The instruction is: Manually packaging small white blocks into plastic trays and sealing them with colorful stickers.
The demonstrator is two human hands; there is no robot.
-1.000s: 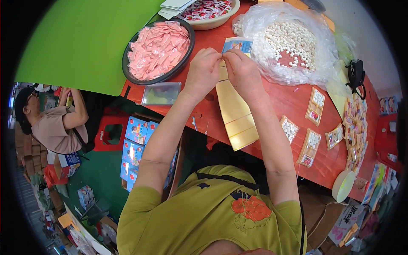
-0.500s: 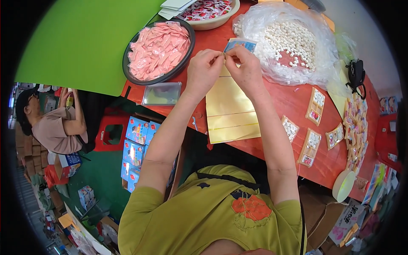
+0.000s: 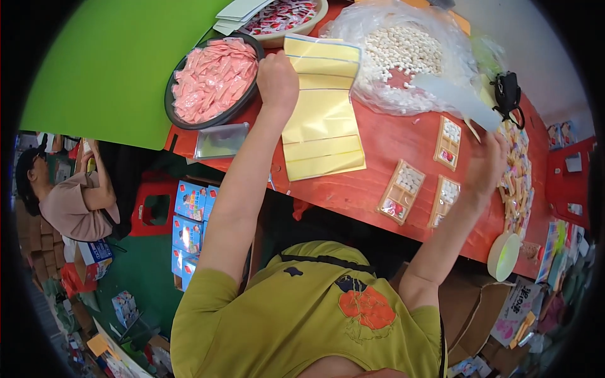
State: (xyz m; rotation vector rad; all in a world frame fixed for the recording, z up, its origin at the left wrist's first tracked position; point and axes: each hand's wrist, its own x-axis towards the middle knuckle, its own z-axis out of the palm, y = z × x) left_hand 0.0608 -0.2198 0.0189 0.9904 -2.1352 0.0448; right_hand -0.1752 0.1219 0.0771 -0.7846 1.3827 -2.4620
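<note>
My left hand [image 3: 278,80] is closed at the upper left edge of a long, creased, gold-yellow card sheet [image 3: 324,120]. The sheet hangs toward the table's front edge, its upper end raised. Over the right side of the table is my right hand [image 3: 488,165], smeared by motion. A blurred, whitish translucent strip [image 3: 457,101] trails up and left from its fingertips. Small divided trays lie left of this hand: one tray [image 3: 448,142] farther back, another tray [image 3: 401,191] near the front edge, and a third tray [image 3: 445,199] partly behind my forearm. They hold white cubes and red packets.
A black bowl of pink packets [image 3: 169,94], a clear box [image 3: 220,141] and a pale basin of red packets [image 3: 318,22] stand left. An open bag of white cubes [image 3: 403,57] lies behind. Packed trays [image 3: 517,183] pile up right, near a pale green bowl [image 3: 504,257]. Another person [image 3: 79,201] sits left.
My hands have parted. The right swung right and nearer with the translucent strip; the left moved left, still at the sheet, whose upper end now stands raised. The whole view has shifted slightly.
</note>
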